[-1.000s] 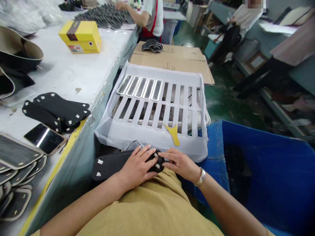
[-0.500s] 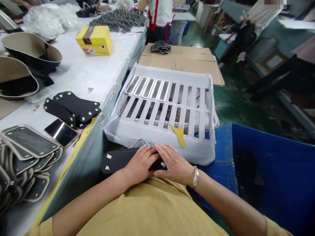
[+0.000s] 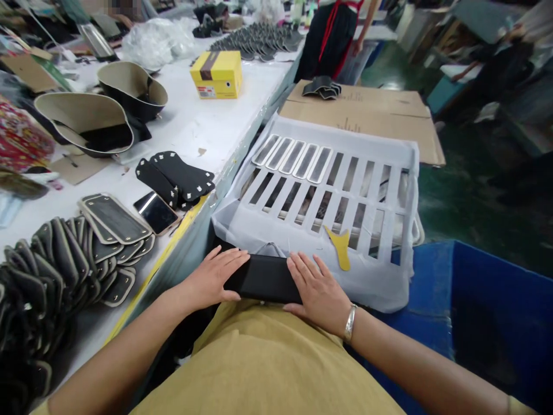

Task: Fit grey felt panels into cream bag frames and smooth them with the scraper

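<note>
A long black panel, leather-like, lies across my lap against the yellow shirt. Over its left end rests my left hand, fingers stretched out flat and thumb near the lower edge. On the right end lies my right hand, fingers spread, a silver bracelet at the wrist. Both hands press on the panel rather than wrap round it; its ends are hidden under them. Just beyond stands a white slatted rack with a yellow Y-shaped piece and several silver-edged strips on it.
To the left, the white table bears black pieces with white tabs, a phone, trimmed panels and a yellow box. A blue bin is at right. A person stands beyond the cardboard.
My hands have moved apart, from together over the panel's right part to its two ends. White tabs showed on the panel before; now its visible face is plain. The view has swung left.
</note>
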{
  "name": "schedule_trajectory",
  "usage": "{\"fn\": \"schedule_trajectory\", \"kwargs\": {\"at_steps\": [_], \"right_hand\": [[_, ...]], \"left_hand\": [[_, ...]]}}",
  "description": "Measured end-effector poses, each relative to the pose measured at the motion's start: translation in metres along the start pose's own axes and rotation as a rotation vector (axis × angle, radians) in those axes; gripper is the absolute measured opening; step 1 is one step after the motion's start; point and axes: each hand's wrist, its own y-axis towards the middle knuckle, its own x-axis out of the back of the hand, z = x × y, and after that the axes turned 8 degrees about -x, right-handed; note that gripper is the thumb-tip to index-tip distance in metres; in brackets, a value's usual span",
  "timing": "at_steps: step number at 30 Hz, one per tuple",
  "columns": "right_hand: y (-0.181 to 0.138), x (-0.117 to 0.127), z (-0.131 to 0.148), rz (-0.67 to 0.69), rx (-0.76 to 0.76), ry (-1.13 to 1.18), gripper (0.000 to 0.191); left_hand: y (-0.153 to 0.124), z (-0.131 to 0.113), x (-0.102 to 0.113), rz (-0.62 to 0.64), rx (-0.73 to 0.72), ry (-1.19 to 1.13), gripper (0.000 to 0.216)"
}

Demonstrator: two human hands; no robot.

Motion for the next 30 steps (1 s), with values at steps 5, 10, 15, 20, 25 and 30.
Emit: {"fn": "schedule_trajectory", "kwargs": {"at_steps": [5, 10, 15, 20, 25, 30], "right_hand": [[0.002, -0.004, 0.011, -0.043, -0.008, -0.094, 0.095], [0.01, -0.009, 0.021, -0.06, -0.017, -0.136, 0.101], [0.022, -0.012, 0.031, -0.08, -0.016, -0.105, 0.106], [0.035, -0.013, 0.043, -0.083, 0.015, -0.079, 0.099], [0.048, -0.017, 0.054, -0.109, 0.056, -0.048, 0.097], [0.062, -0.022, 0.065, -0.106, 0.148, -0.047, 0.094]], "left_hand": [[-0.019, 0.009, -0.003, -0.101, 0.093, -0.096, 0.083], [-0.044, 0.019, -0.013, -0.345, 0.39, -0.472, 0.078], [-0.054, 0.015, -0.036, -0.569, 0.591, -0.869, 0.043], [-0.051, 0.007, -0.041, -0.627, 0.646, -0.991, 0.03], [-0.051, 0.013, -0.039, -0.675, 0.611, -1.13, 0.021], [-0.049, 0.02, -0.031, -0.646, 0.645, -1.232, 0.017]]}}
